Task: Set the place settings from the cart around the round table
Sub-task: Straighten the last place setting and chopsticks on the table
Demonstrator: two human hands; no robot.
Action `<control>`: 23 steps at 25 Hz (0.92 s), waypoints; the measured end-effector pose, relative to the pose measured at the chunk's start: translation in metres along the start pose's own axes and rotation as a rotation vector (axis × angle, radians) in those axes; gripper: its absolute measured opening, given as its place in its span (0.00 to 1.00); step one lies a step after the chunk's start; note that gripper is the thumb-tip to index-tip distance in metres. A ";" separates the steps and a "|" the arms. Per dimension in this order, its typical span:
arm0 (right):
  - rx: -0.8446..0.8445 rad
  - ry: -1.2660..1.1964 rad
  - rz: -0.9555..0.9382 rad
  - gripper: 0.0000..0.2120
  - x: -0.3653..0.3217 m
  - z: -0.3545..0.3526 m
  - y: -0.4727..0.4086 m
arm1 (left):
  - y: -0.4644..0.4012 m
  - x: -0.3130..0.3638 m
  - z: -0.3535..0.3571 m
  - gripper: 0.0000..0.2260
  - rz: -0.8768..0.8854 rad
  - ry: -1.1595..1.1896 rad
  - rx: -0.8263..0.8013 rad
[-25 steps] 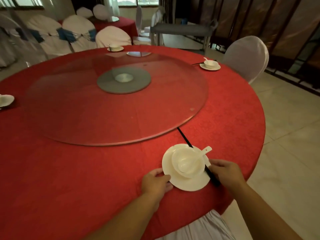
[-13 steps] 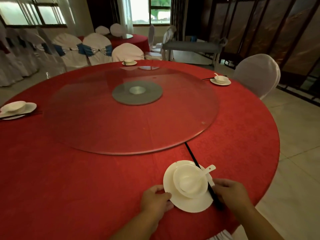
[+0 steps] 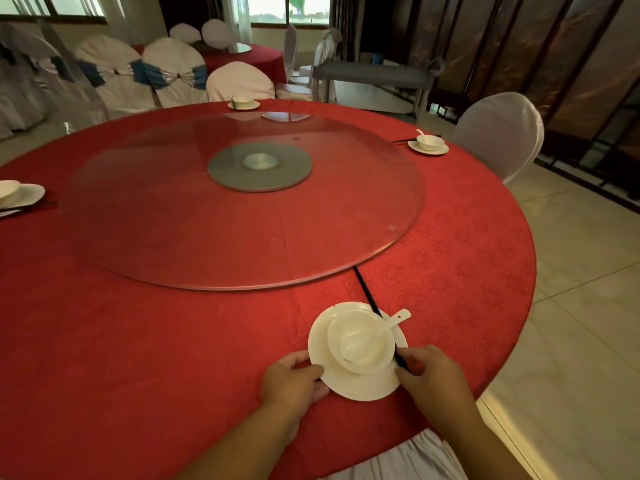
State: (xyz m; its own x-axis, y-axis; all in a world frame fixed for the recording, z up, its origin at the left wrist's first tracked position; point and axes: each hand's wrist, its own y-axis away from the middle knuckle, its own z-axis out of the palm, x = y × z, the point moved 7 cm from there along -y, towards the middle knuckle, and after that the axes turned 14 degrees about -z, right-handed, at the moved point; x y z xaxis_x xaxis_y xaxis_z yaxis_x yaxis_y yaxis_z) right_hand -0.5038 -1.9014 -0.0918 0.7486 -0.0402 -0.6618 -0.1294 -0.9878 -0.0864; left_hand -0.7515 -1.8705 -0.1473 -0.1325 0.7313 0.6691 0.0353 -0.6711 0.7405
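A person's two bare hands work at the near edge of a round table draped in a red cloth. The left hand grips the left rim of a white plate, thumb on top of the rim and fingers curled beneath it. The right hand is at the plate's right rim, its fingers curled and pinching the near end of a pair of black chopsticks. The chopsticks run away from that hand across the plate's right side and on toward the edge of a large glass turntable, which fills the middle of the table beyond both hands.

Between the hands, on the plate, sits a white bowl. A white soup spoon lies in the bowl, its handle pointing up and to the right, over the bowl's rim.

Far beyond the right hand, another setting of plate, bowl, spoon and chopsticks lies near a white-covered chair. A third setting sits at the far side of the table, and a fourth lies far to the left of the left hand, partly cut off by the frame edge
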 end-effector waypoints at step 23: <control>-0.014 0.107 -0.137 0.11 -0.009 0.002 -0.003 | -0.001 -0.002 -0.007 0.17 -0.018 0.114 0.037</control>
State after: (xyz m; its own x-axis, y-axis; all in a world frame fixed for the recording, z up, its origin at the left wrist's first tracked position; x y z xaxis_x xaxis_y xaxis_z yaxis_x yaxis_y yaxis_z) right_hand -0.5118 -1.8981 -0.0870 0.8234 0.0802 -0.5617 -0.0129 -0.9871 -0.1598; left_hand -0.7582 -1.8716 -0.1498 -0.2456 0.7232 0.6455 0.0678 -0.6514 0.7557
